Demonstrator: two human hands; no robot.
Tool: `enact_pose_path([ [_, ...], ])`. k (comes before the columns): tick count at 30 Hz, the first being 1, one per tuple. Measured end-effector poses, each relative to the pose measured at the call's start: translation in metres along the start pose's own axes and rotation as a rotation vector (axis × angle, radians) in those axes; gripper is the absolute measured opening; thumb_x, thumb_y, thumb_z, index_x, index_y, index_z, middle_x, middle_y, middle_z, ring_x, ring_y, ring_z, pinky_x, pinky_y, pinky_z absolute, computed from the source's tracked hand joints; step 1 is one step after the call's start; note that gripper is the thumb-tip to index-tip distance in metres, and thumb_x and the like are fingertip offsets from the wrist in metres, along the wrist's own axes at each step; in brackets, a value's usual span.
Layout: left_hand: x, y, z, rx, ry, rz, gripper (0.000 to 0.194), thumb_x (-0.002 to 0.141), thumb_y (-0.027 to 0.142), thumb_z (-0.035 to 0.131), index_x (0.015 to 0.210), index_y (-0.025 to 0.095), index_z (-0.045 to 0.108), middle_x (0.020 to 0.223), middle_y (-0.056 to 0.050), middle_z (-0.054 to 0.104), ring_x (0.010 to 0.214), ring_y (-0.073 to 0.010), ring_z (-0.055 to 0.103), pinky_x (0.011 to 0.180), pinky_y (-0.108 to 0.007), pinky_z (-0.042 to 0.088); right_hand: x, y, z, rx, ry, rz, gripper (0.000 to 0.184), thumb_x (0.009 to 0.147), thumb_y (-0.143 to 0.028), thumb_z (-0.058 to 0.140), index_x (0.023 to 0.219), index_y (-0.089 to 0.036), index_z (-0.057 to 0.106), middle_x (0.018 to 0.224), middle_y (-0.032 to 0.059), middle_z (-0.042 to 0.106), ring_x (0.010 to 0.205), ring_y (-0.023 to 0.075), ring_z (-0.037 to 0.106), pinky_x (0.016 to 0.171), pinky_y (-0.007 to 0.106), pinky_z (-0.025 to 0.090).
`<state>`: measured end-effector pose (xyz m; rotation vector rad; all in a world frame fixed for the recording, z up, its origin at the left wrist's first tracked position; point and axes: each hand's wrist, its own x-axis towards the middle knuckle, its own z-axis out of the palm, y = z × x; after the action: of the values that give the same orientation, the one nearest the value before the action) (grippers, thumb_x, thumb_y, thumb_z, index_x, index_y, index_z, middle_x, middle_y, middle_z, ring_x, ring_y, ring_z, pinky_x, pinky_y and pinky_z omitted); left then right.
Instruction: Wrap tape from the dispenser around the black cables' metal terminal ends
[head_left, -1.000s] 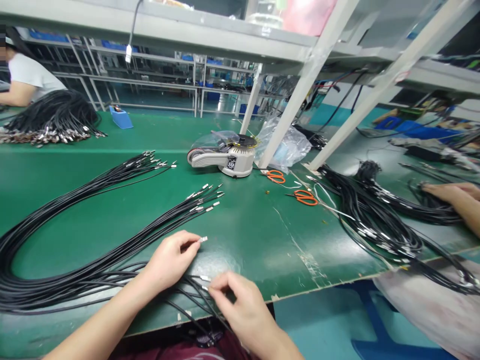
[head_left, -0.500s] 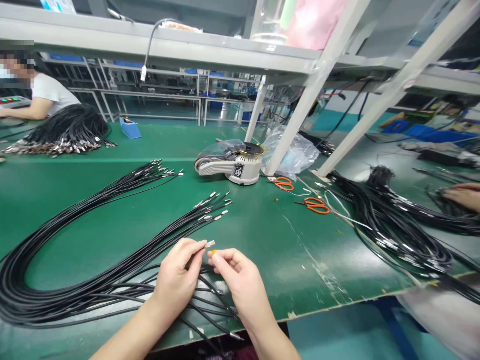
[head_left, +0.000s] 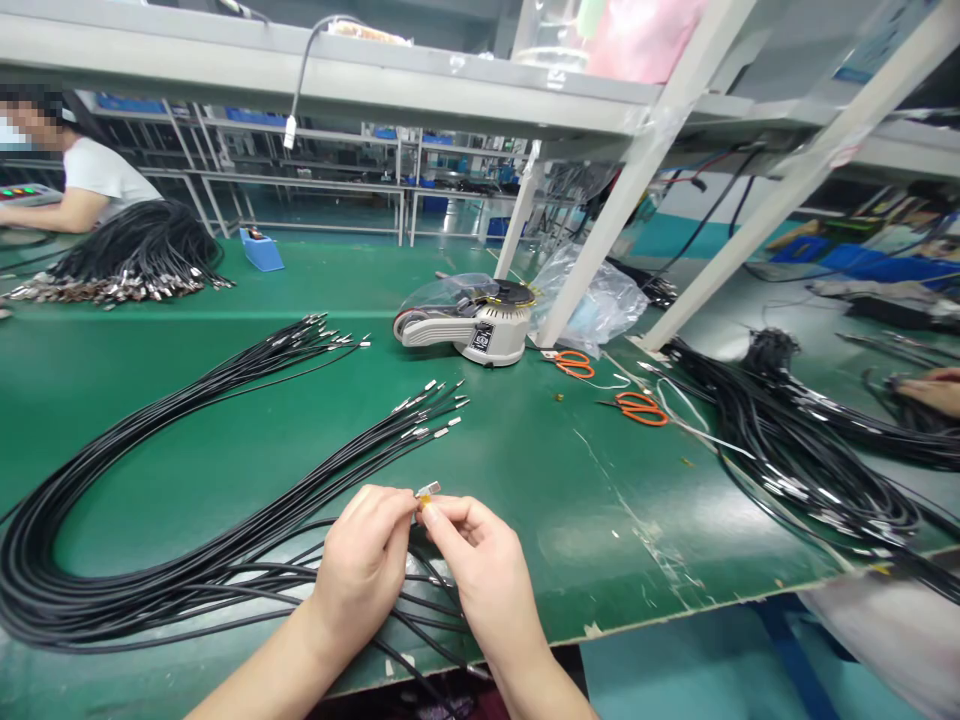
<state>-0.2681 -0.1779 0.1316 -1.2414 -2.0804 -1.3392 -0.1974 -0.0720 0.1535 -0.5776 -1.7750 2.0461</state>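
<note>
— While both hands meet at the lower centre of the frame, can you tell me what they hold?

— Yes. The left hand [head_left: 365, 560] has its thumb and fingers closed at the rear of a small silver plug [head_left: 430, 489], which points to the right and slightly upward. The right hand [head_left: 484, 565] pinches a bit of yellow tape [head_left: 425, 499] at the lower side of this plug. Whether the tape sticks to it, I cannot tell.

— And what lies near them?

— Black cables [head_left: 30, 540] make a wide bend at the left of the frame, on the green table [head_left: 525, 470]. Some of them pass under the hands.

— What is behind?

— Just above the centre there is a dispenser [head_left: 495, 338]. To its right lie two scissors [head_left: 559, 357] [head_left: 639, 408] with orange handles, near each other.

— Do you see other people?

— A person [head_left: 112, 178] in a white sleeve sits at the upper left, beside a dark cable pile [head_left: 154, 240]. At the right edge, another person's hand [head_left: 934, 393] touches some black cables.
</note>
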Motion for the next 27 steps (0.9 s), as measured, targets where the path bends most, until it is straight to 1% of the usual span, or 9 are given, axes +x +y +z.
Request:
enact_pose_path([
  [4, -0.0004, -0.0008, 0.0004, 0.001, 0.009, 0.033, 0.022, 0.083, 0.0, 0.049, 0.095, 0.018, 0.056, 0.085, -0.003, 0.064, 0.077, -0.0114, 0.055, 0.071, -0.024, 0.047, 0.0009, -0.0009, 0.001, 0.005, 0.012, 0.012, 0.015, 0.074, -0.029, 0.067, 0.075, -0.014, 0.067, 0.077, 0.0053, 0.07, 0.076, 0.0188, 0.063, 0.073, 0.03, 0.048],
  [10, -0.0009, -0.0018, 0.0005, 0.006, 0.008, 0.059, 0.026, 0.083, -0.001, 0.048, 0.098, 0.017, 0.057, 0.087, -0.004, 0.063, 0.078, -0.0117, 0.055, 0.07, -0.024, 0.048, 0.0025, -0.0005, 0.0016, -0.003, 0.026, 0.017, 0.016, 0.074, -0.03, 0.066, 0.073, -0.014, 0.067, 0.076, 0.0053, 0.07, 0.074, 0.0187, 0.063, 0.071, 0.03, 0.048],
  [18, -0.0006, -0.0022, 0.0011, 0.003, 0.018, 0.042, 0.024, 0.083, 0.0, 0.048, 0.097, 0.018, 0.057, 0.086, -0.003, 0.063, 0.078, -0.0112, 0.055, 0.07, -0.023, 0.048, 0.0006, -0.0019, 0.0004, -0.003, 0.007, -0.001, 0.015, 0.074, -0.029, 0.066, 0.073, -0.015, 0.066, 0.076, 0.0047, 0.07, 0.075, 0.0182, 0.063, 0.073, 0.029, 0.048],
  [27, -0.0003, -0.001, 0.0002, 0.018, 0.026, 0.065, 0.027, 0.084, 0.0, 0.047, 0.101, 0.018, 0.057, 0.085, -0.003, 0.063, 0.077, -0.0114, 0.055, 0.068, -0.024, 0.049, 0.0037, -0.0003, 0.0019, -0.004, 0.018, -0.013, 0.016, 0.073, -0.031, 0.067, 0.072, -0.015, 0.067, 0.076, 0.0055, 0.071, 0.074, 0.0186, 0.063, 0.072, 0.03, 0.049],
])
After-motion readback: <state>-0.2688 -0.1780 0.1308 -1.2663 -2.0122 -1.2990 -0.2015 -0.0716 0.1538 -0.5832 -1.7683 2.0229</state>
